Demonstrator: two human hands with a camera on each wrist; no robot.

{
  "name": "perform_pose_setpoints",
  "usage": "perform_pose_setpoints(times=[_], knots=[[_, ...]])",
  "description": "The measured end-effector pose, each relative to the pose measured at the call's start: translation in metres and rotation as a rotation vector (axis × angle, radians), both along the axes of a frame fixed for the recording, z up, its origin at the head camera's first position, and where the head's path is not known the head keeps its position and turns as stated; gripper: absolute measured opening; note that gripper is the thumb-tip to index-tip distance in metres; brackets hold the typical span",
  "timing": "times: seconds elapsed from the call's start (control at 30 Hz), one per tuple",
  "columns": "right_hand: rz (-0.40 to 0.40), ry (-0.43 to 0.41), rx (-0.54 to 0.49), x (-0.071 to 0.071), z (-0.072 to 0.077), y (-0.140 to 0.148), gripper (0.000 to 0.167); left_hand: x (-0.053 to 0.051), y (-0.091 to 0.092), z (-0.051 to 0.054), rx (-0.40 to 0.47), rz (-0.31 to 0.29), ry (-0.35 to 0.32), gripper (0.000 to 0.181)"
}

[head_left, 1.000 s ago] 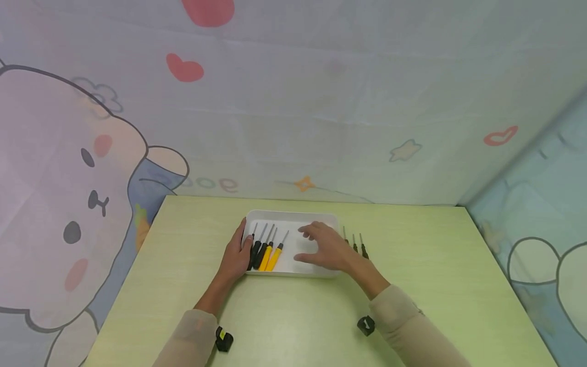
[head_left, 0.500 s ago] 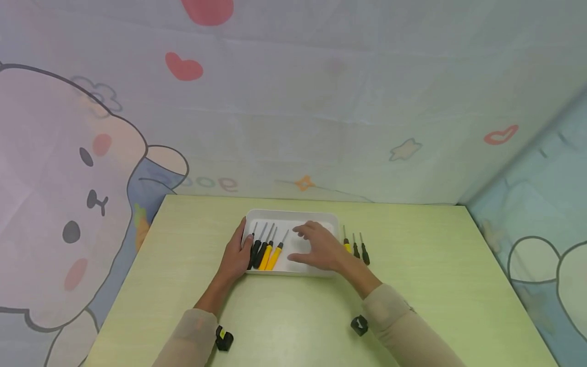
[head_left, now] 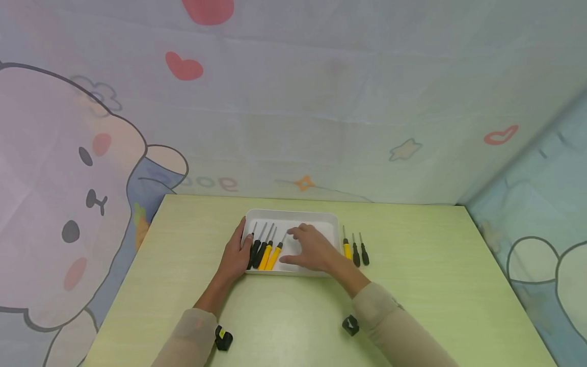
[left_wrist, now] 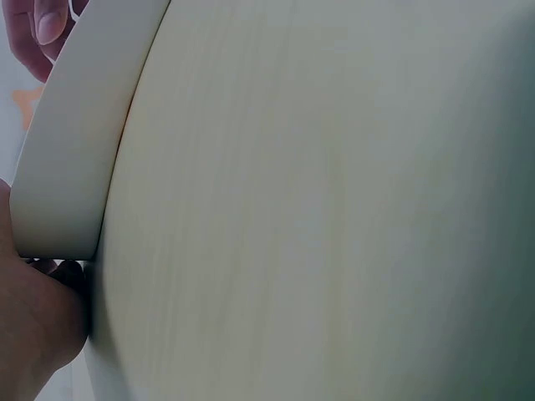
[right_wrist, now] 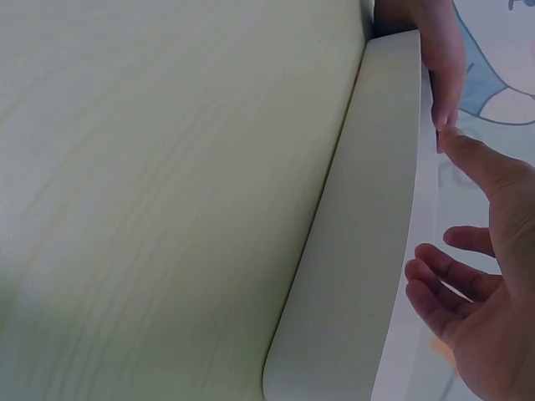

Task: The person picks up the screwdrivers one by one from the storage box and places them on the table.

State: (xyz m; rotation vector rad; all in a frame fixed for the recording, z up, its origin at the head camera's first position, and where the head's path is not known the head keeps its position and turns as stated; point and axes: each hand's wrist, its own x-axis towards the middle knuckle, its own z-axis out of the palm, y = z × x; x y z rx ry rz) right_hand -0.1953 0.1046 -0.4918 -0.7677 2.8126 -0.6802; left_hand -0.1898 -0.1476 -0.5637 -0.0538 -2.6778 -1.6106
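A white tray (head_left: pixel 293 273) lies on the table, with black-handled screwdrivers (head_left: pixel 259 255) and two yellow-handled screwdrivers (head_left: pixel 273 257) side by side in its left part. My left hand (head_left: pixel 236 257) grips the tray's left end, its thumb over the rim. Over the middle of the tray hovers my right hand (head_left: pixel 314 248), thumb and fingers apart with nothing between them, just right of the nearest yellow screwdriver. In the right wrist view the fingers (right_wrist: pixel 456 280) of that hand are loosely bent above the tray's wall (right_wrist: pixel 359 225). The screwdrivers are hidden in both wrist views.
To the right of the tray, a yellow-handled screwdriver (head_left: pixel 347 248) and two black-handled screwdrivers (head_left: pixel 360 255) lie on the pale wooden table (head_left: pixel 426 265). A printed cloth backdrop (head_left: pixel 293 112) hangs behind the table's far edge.
My right hand has moved left across the tray toward the yellow-handled screwdrivers, uncovering the handles of the screwdrivers on the table. My left hand and the tray have stayed in place.
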Motion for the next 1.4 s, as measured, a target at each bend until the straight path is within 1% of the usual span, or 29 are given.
perform_pose_setpoints(times=[0.2,0.43,0.63,0.83,0.97,1.17,1.4], knots=[[-0.016,-0.01,0.036,-0.001,-0.003,-0.012,0.082,0.0,0.0,0.001,0.002,0.0,0.0,0.064],[-0.013,-0.008,0.106,-0.005,-0.008,-0.025,0.086,0.0,-0.001,0.0,0.01,0.0,0.003,0.063],[-0.02,-0.015,0.128,-0.007,-0.014,-0.032,0.09,0.001,-0.001,0.0,0.019,-0.006,-0.006,0.064],[-0.016,-0.023,0.133,-0.007,-0.015,-0.037,0.092,0.001,-0.002,0.001,0.021,-0.006,0.002,0.064],[-0.019,-0.023,0.139,-0.006,-0.018,-0.041,0.09,0.001,-0.002,0.002,0.023,-0.007,-0.001,0.064],[-0.016,0.005,0.151,-0.005,-0.017,-0.045,0.082,0.001,-0.002,0.001,0.024,-0.008,0.007,0.064],[-0.005,0.05,0.222,-0.005,-0.014,-0.05,0.078,0.0,-0.001,-0.001,0.033,-0.003,0.009,0.064]])
